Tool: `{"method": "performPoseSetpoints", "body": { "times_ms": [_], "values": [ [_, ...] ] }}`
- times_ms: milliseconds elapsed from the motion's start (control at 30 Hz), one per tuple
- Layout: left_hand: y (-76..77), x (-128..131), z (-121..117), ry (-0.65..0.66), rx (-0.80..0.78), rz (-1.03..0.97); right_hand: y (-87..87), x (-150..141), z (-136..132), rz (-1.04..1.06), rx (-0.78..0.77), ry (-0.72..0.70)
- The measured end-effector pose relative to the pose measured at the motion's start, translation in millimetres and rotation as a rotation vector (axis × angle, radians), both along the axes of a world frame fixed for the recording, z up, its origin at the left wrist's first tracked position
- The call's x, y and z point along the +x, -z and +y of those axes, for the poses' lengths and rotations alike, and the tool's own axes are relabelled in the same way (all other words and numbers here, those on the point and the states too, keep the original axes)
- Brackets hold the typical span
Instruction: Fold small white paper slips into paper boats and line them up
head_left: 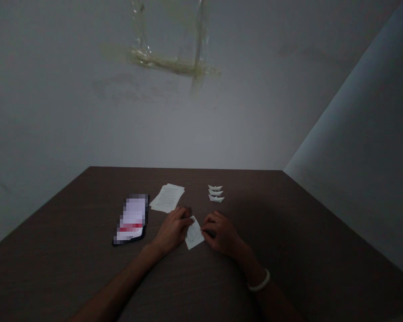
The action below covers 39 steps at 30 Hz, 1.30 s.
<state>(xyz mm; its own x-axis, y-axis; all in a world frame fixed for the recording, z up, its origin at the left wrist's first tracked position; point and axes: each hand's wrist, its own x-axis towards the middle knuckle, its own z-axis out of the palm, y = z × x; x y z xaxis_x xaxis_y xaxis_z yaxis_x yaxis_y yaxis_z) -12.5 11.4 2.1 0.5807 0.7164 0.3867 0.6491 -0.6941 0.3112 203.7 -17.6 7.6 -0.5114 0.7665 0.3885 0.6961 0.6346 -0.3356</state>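
A small sheet of printed paper [195,235] lies between my two hands on the dark brown table [188,286]. My left hand [174,229] has its thumb on the paper's upper left edge, fingers curled around it. At the right edge, my right hand [223,235] pinches the paper between thumb and fingertips. Three small folded paper boats [216,199] stand in a row beyond my right hand. Beyond my left hand rests a loose stack of printed paper sheets [168,198].
To the left of the paper stack lies a phone [131,219] with its screen lit and blurred out. Behind the table rises a grey wall [238,125] with strips of clear tape [168,65] on it. A white bracelet [260,282] circles my right wrist.
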Motion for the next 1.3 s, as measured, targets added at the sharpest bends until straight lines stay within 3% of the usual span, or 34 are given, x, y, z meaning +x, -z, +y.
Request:
{"method": "performPoseSetpoints", "body": {
  "times_ms": [333, 767, 1300],
  "values": [
    [-5.3, 1.3, -2.9, -0.039, 0.012, 0.014, -10.6, -5.4, -5.0, -0.086, -0.040, 0.051],
    [-0.4, 0.6, 1.2, -0.067, 0.020, -0.010, -6.3, -17.1, -2.2, -0.130, -0.039, 0.138],
    [-2.9, 1.0, 0.2, -0.065, 0.012, -0.037, -7.0, -20.9, -0.2, -0.147, -0.048, 0.138]
  ]
}}
